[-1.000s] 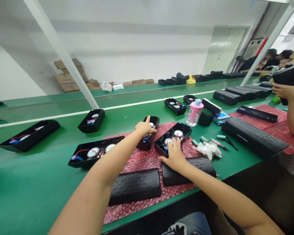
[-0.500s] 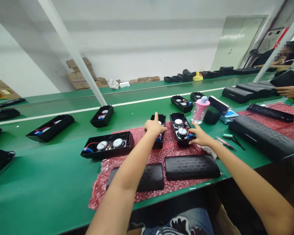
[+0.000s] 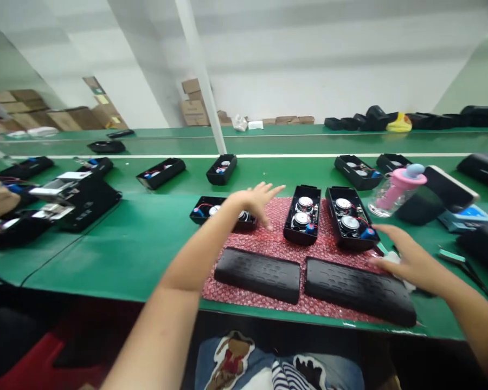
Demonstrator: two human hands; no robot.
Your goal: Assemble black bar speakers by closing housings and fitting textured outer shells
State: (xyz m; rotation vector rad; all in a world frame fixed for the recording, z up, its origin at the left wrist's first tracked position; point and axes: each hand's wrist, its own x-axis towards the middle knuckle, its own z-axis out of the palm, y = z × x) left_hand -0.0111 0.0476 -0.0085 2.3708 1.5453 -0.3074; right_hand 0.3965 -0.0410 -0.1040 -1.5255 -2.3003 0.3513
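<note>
1. Holding nothing, the left hand (image 3: 251, 200) spreads its fingers in front of the left housing (image 3: 205, 221) and hides part of it.
2. Loose as well, the right hand (image 3: 410, 262) keeps thumb and fingers apart beside the near corner of the right housing (image 3: 352, 222); whether a fingertip touches it, I cannot tell.
3. Three open black housings are near the hands: the middle housing (image 3: 303, 216) and the right one on red bubble wrap (image 3: 268, 244), the left one only partly on it.
4. Fitting out the insides looks done: the middle and right housings each show two round drivers (image 3: 305, 203) and one blue part (image 3: 310, 228) (the left one shows two pale discs and one blue part around the hand).
5. Closing looks undone: two perforated covers, the left cover (image 3: 258, 273) and the right cover (image 3: 360, 290), lie apart from the housings, nearer the person.
6. Farther back stand at least four more open housings (image 3: 222, 169).
</note>
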